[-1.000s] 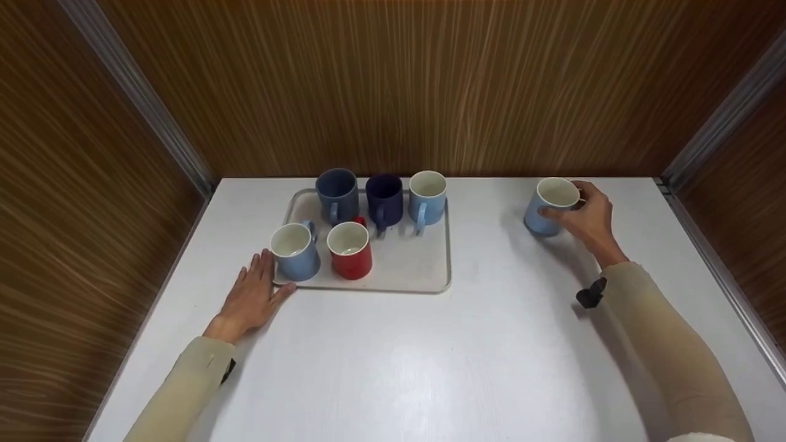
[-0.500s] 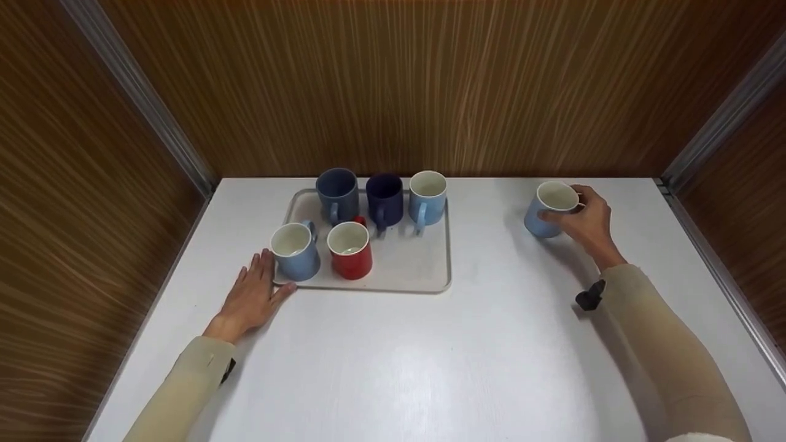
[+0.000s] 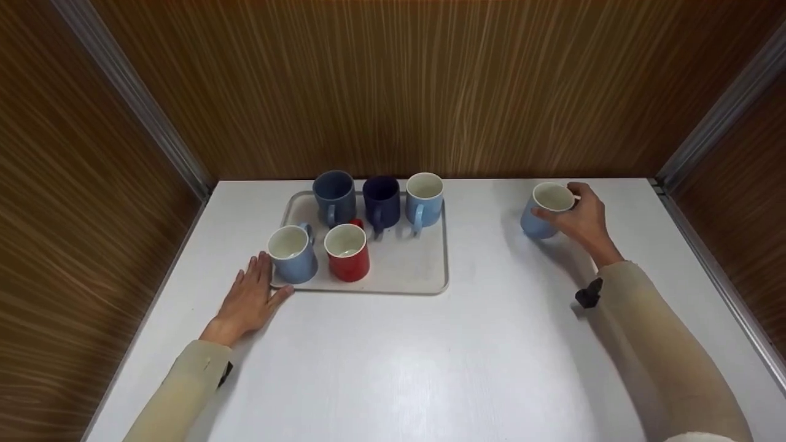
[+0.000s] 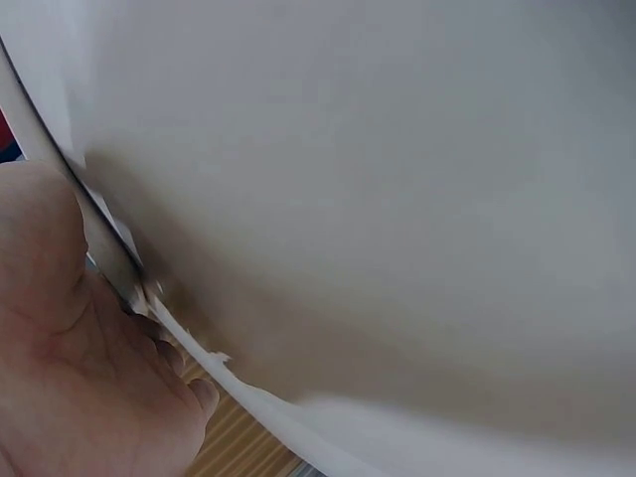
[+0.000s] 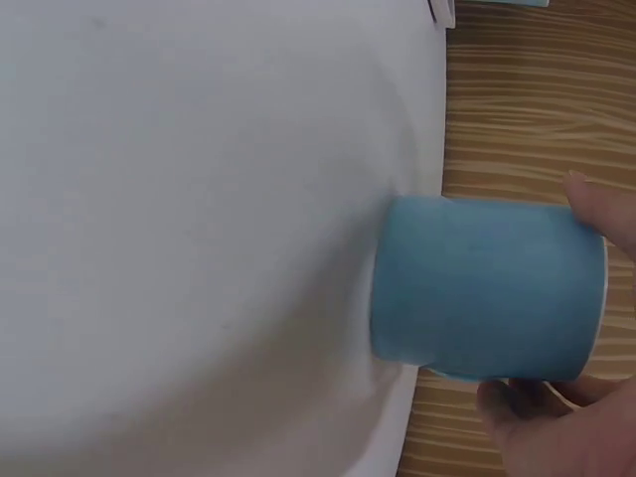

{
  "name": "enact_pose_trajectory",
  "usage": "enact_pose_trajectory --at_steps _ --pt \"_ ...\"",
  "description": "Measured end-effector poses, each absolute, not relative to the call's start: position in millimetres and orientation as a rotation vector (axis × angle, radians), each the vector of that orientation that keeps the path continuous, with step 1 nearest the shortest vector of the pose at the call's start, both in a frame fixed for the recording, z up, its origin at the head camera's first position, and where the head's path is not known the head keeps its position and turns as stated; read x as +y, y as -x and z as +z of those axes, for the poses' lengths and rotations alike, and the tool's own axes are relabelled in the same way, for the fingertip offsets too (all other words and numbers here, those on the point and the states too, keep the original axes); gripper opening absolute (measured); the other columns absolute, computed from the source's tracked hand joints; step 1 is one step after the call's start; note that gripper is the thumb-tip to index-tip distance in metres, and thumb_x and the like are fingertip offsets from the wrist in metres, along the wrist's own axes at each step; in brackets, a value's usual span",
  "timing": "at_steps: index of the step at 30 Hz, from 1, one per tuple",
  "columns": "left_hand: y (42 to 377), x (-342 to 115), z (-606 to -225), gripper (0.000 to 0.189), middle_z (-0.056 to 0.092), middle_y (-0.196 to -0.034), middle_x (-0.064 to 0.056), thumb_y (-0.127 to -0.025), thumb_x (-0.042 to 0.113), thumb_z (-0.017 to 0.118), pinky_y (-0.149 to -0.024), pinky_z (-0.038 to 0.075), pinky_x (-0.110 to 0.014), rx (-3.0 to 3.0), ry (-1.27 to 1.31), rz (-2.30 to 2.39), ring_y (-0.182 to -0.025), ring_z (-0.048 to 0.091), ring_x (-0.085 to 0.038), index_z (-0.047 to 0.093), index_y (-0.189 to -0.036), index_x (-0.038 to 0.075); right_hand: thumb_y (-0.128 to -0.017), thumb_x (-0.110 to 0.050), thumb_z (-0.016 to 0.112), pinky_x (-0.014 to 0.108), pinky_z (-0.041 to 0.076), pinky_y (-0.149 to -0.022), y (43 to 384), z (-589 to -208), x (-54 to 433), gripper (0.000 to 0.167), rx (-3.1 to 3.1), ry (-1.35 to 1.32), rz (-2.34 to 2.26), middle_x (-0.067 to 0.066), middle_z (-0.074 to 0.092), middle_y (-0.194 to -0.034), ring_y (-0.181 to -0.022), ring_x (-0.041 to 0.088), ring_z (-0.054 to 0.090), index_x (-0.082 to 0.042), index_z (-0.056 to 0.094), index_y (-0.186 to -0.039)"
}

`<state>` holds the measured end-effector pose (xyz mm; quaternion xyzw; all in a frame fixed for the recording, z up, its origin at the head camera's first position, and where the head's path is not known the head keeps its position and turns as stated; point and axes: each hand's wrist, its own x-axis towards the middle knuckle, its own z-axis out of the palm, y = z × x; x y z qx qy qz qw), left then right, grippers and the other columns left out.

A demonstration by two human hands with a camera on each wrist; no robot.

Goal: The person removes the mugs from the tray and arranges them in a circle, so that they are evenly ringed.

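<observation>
White counter (image 3: 466, 368): far right, the right grip (image 3: 583, 221) pinches a blue mug (image 3: 539, 227), barely shifted this past second, so still off the tray (image 3: 411, 264); the left grip (image 3: 244, 302), fingers straight, lies at its near left.

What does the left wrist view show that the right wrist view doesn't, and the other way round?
Only the left wrist view shows the left hand, palm side visible, plus a red sliver at the left edge, too cropped to identify there. Only the right wrist view shows the right hand, gripping the blue mug. Both show the white table and brown wood grain.
</observation>
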<state>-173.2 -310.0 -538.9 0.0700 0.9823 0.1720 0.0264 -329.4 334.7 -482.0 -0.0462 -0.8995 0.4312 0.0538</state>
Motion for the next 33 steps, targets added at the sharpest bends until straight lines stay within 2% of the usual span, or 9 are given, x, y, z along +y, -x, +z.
enact_pose_trajectory --at_steps 6,9,13,21,28,33 --pt "174.7 -311.2 -539.6 0.093 0.006 -0.175 -0.033 -0.112 0.048 0.052 -0.131 0.010 -0.068 3.025 -0.219 0.537 -0.163 0.007 -0.052 0.007 -0.165 -0.014 -0.083 -0.055 0.088 0.063 0.039 -0.123 329.3 -462.8 326.7 0.109 -2.700 0.121 1.209 0.028 0.043 -0.161 -0.148 0.046 0.042 0.003 0.037 -0.160" --pt "175.0 -311.0 -539.4 0.093 0.005 -0.175 -0.033 -0.112 0.049 0.051 -0.132 0.010 -0.067 3.021 -0.219 0.537 -0.163 0.006 -0.052 0.007 -0.165 -0.013 -0.084 -0.056 0.088 0.065 0.036 -0.124 326.5 -452.7 318.8 0.110 -2.669 0.058 1.196 0.028 0.042 -0.163 -0.151 0.047 0.040 0.002 0.036 -0.161" --pt "174.9 -310.0 -539.4 0.094 0.005 -0.175 -0.033 -0.112 0.050 0.049 -0.131 0.009 -0.068 3.017 -0.222 0.530 -0.163 0.006 -0.052 0.006 -0.165 -0.013 -0.084 -0.055 0.088 0.067 0.038 -0.122 320.3 -442.2 301.1 0.109 -2.643 -0.046 1.206 0.028 0.043 -0.162 -0.149 0.049 0.042 0.001 0.037 -0.162" --pt "175.1 -311.9 -541.9 0.093 0.004 -0.175 -0.033 -0.112 0.050 0.049 -0.131 0.008 -0.068 3.012 -0.220 0.505 -0.163 0.004 -0.052 0.006 -0.165 -0.013 -0.085 -0.046 0.091 0.060 0.037 -0.125 314.1 -435.6 242.6 0.099 -2.616 -0.295 1.285 0.024 0.048 -0.162 -0.151 0.044 0.045 -0.001 0.043 -0.159" --pt "175.9 -312.3 -542.6 0.094 0.004 -0.175 -0.033 -0.112 0.052 0.049 -0.131 0.006 -0.069 3.010 -0.225 0.518 -0.163 0.004 -0.052 0.006 -0.166 -0.012 -0.085 -0.043 0.091 0.056 0.039 -0.126 307.8 -431.7 184.6 0.098 -2.665 -0.457 1.335 0.019 0.046 -0.164 -0.152 0.041 0.045 -0.007 0.043 -0.161" --pt "177.0 -312.1 -541.3 0.094 0.006 -0.175 -0.032 -0.112 0.052 0.049 -0.132 0.007 -0.068 3.010 -0.218 0.519 -0.163 0.005 -0.052 0.006 -0.166 -0.012 -0.084 -0.043 0.092 0.052 0.040 -0.126 304.3 -435.1 148.8 0.095 -2.639 -0.633 1.372 0.018 0.051 -0.160 -0.150 0.036 0.049 -0.006 0.047 -0.158"
